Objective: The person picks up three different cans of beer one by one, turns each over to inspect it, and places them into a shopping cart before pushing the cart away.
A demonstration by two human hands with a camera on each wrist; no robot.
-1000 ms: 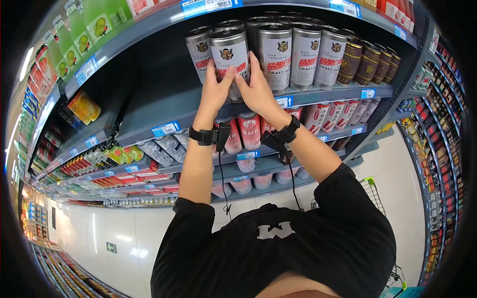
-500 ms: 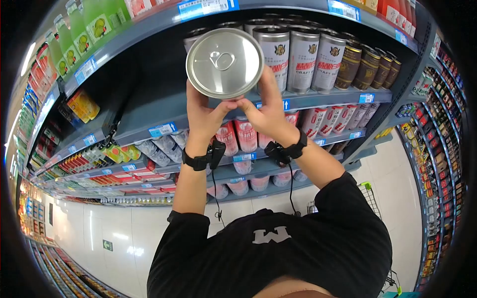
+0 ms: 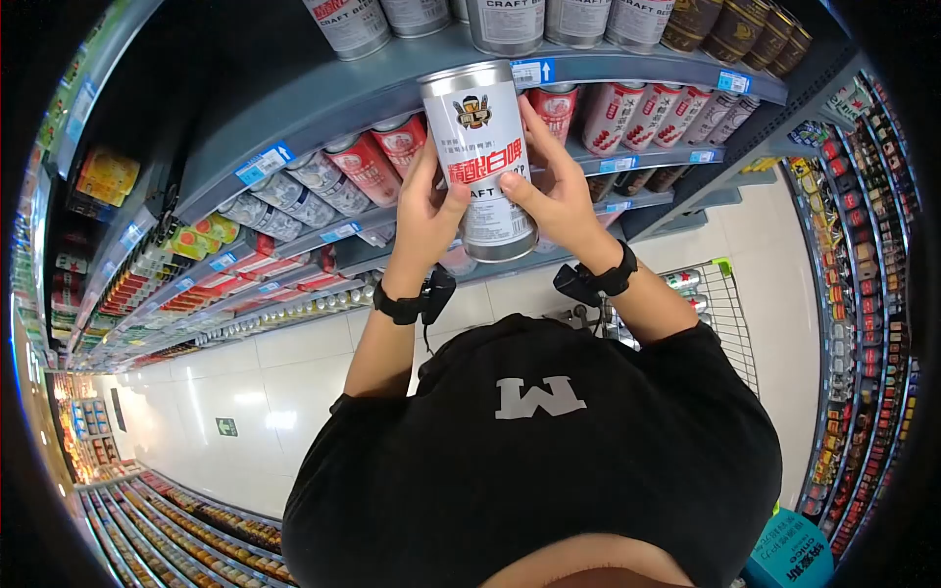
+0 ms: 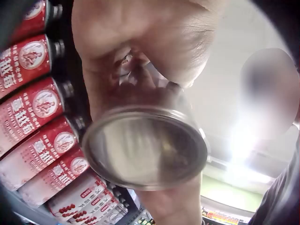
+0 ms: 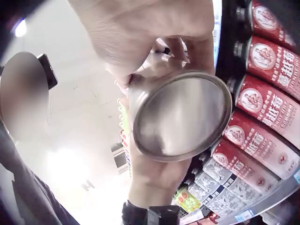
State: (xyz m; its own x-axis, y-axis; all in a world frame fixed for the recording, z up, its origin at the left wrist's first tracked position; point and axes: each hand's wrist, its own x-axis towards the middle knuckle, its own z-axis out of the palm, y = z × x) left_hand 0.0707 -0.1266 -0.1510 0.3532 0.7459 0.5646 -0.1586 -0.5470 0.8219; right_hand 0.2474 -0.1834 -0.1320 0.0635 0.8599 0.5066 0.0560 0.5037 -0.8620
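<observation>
A large white and silver beer can (image 3: 487,147) with red lettering is held up in front of the shelves, its label facing the head camera. My left hand (image 3: 423,218) grips it from the left side, thumb along the front edge. From the right, my right hand (image 3: 569,201) holds it with the thumb pressed on the label and the fingers behind. Both wrist views look at the can's round metal base (image 4: 147,152), and the palms curve around its wall. Several matching cans (image 3: 506,24) stand on the shelf above.
Red and pink cans (image 3: 365,169) line the shelf behind the held can, with white cans (image 3: 616,118) printed with red berries farther right. A wire shopping cart (image 3: 730,318) stands at the right, beside the person's body. Blue price tags run along the shelf edges (image 3: 392,88).
The can has come off the upper shelf, towards the body and down. Its lid faced the camera half a second ago; now its label does. The head view has tilted downward.
</observation>
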